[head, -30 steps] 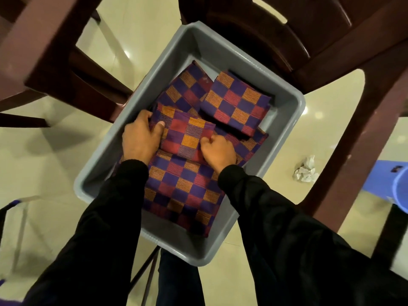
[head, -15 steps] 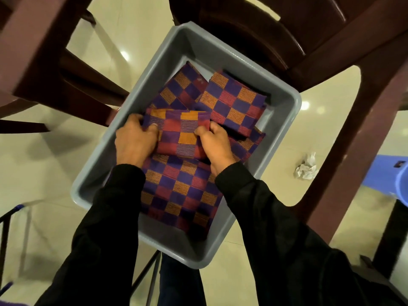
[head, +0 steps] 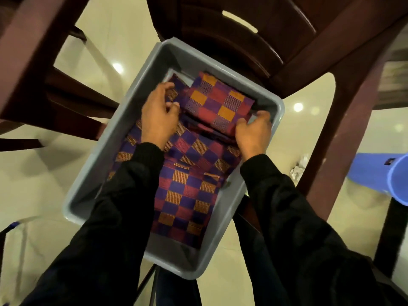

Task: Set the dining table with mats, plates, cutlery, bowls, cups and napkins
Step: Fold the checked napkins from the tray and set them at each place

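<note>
black sleeves [head: 123,217] fill the near edge, both arms reaching down into a grey plastic bin [head: 223,246]. bin sits low between dark red chairs; cream tiled floor [head: 33,177] all round it.

near end of bin: a large checked mat [head: 187,195], purple, red and orange squares, lying flat on the bin bottom, partly hidden under the left sleeve.

mid bin: left hand [head: 157,113] rests palm down on the checked cloth, fingers bent, tips touching the near left edge of a folded checked napkin [head: 218,104]. cannot tell whether this grip is closed on any fabric. right hand [head: 252,131] at the napkin's right corner, beside the bin's right wall; its grip pinches the folded edge, thumb on top, fingers curled beneath.

far end of bin: the folded napkin lies raised and tilted between the two hands, another checked piece [head: 174,85] half covered behind the left hand.

around: chair legs [head: 344,138] stand close on the right, chair seat [head: 242,36] overhangs the bin's far corner. crumpled white paper [head: 299,170] on the floor right of that leg, blue plastic stool [head: 382,175] beyond it.
</note>
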